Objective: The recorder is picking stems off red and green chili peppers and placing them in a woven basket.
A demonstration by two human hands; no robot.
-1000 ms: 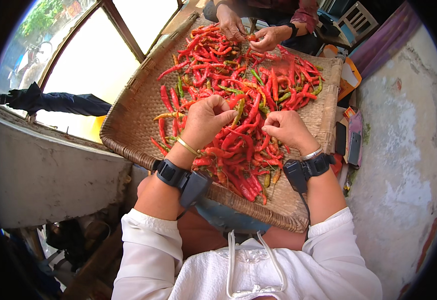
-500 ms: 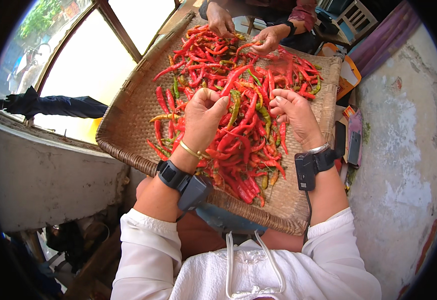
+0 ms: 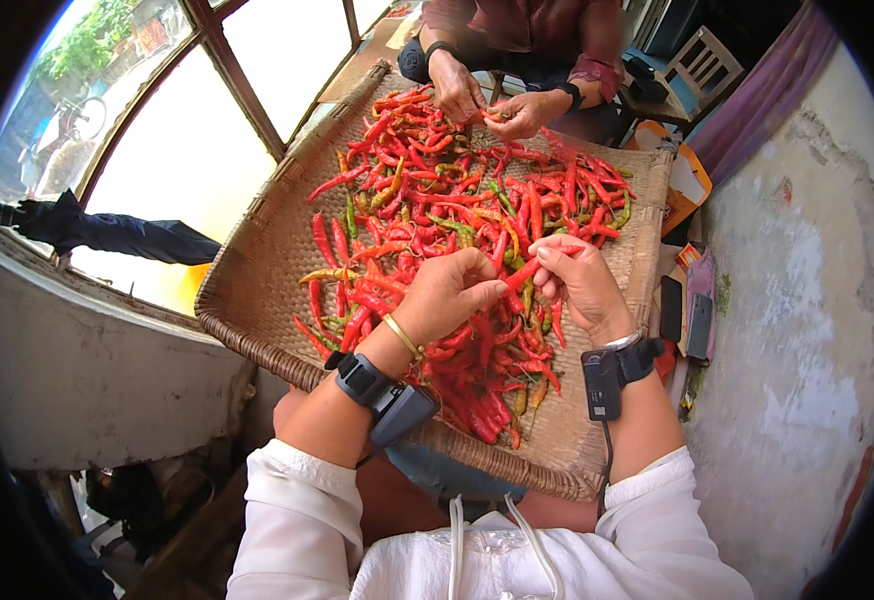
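Over the heap of peppers, a red chili pepper spans the gap between my two hands. My left hand is closed, thumb and fingers gripping one end of it. With thumb and forefinger pinched together, my right hand meets the other end; the stem itself is too small to make out. Beneath lies a big pile of chili peppers, mostly red with some green and yellowish ones. They fill much of a woven tray with a thick braided rim, which sits before me above my lap.
Across the tray, another person's hands hold a small pepper. A dark folded umbrella lies along the window at left. At right are an open orange box, a phone and a worn wall. Behind stands a wooden chair.
My hands have come together: the left moved right and nearer me with its pepper, and the right now pinches the pepper's end. The other person's hands have drawn closer to each other.
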